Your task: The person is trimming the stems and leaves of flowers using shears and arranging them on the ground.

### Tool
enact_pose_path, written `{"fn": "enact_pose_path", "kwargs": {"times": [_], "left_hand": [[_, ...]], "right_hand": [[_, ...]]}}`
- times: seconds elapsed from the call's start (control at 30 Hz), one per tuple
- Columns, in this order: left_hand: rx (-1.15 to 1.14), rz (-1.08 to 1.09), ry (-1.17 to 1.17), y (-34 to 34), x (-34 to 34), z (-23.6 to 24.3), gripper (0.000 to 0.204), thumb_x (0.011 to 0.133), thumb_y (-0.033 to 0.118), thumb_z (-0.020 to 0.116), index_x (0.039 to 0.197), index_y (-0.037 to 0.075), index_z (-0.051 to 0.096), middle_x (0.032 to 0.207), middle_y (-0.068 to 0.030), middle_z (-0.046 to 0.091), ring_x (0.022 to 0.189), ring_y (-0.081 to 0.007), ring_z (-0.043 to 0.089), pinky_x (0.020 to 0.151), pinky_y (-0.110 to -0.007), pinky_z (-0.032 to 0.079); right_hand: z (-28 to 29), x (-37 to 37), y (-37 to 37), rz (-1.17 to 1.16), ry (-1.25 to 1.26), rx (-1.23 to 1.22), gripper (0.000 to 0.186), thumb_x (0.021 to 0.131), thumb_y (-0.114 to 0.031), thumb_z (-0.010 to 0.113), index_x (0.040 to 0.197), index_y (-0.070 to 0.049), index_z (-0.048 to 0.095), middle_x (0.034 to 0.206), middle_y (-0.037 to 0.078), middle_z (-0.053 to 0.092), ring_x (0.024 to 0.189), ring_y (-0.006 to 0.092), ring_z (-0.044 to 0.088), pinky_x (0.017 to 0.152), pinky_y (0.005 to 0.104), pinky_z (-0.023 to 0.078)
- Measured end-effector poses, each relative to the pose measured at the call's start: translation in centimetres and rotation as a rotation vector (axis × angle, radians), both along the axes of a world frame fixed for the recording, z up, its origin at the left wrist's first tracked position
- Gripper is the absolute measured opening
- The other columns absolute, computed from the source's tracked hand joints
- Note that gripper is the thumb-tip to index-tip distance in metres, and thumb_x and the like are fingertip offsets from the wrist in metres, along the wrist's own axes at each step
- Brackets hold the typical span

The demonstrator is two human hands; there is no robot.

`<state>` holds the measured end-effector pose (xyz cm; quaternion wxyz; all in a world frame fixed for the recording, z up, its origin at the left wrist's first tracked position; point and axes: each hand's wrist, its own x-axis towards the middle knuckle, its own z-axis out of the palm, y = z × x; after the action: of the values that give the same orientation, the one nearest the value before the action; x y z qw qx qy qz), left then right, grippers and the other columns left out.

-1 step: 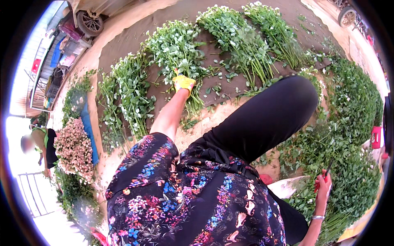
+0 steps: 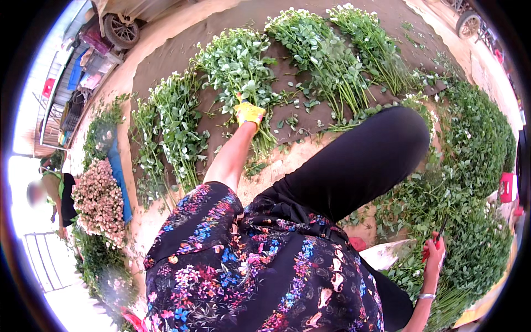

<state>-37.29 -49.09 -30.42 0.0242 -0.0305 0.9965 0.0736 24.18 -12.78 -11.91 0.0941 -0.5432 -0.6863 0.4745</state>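
My left hand, in a yellow glove, reaches forward and grips the stems of a flower bundle, green leafy stalks with small white blooms, lying on a brown ground cloth. Beside it on the cloth lie more bundles, one to the left and two to the right. My right hand, bare with a bracelet at the wrist, is low on the right over loose greens and holds a red-handled cutter with a dark blade pointing up. My black-trousered knee is raised between the hands.
A deep heap of cut green stalks fills the right side. A pile of pink flowers lies on a blue sheet at the left, with another person beside it. A cart wheel stands at the top left. A red container sits far right.
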Motion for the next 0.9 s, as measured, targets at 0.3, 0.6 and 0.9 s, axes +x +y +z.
{"fn": "enact_pose_path", "kwargs": {"times": [0.3,0.6,0.9], "left_hand": [[0.124,0.079,-0.316,6.8,2.4,-1.6,0.119,0.063,0.026,0.073,0.15,0.013,-0.007,0.134,-0.0282,0.03,0.119,-0.0392,0.046,0.097,-0.037,0.044],[0.167,-0.09,0.179,-10.8,4.9,1.7,0.106,0.065,0.056,0.073,0.149,0.019,0.019,0.15,-0.0239,0.019,0.138,-0.0389,0.022,0.111,-0.052,0.019],[0.133,0.562,-0.302,-30.7,10.1,0.2,0.128,0.059,0.051,0.081,0.15,0.023,-0.005,0.151,-0.0231,0.014,0.132,-0.0406,0.034,0.106,-0.043,0.035]], "right_hand": [[-2.6,1.0,0.7,-0.058,-0.011,-0.122,0.035,0.086,-0.012,0.057,0.12,-0.004,0.051,0.078,0.002,0.054,0.058,0.0075,0.051,0.049,0.0204,0.042],[-3.2,-0.9,0.8,-0.035,-0.056,-0.178,0.032,0.088,-0.011,0.055,0.119,-0.005,0.049,0.075,-0.001,0.05,0.057,0.0069,0.049,0.048,0.0187,0.04],[-2.8,-2.7,2.6,0.136,-0.114,-0.128,0.032,0.085,-0.01,0.059,0.116,-0.004,0.051,0.071,-0.002,0.049,0.054,0.007,0.047,0.046,0.0201,0.038]]}}
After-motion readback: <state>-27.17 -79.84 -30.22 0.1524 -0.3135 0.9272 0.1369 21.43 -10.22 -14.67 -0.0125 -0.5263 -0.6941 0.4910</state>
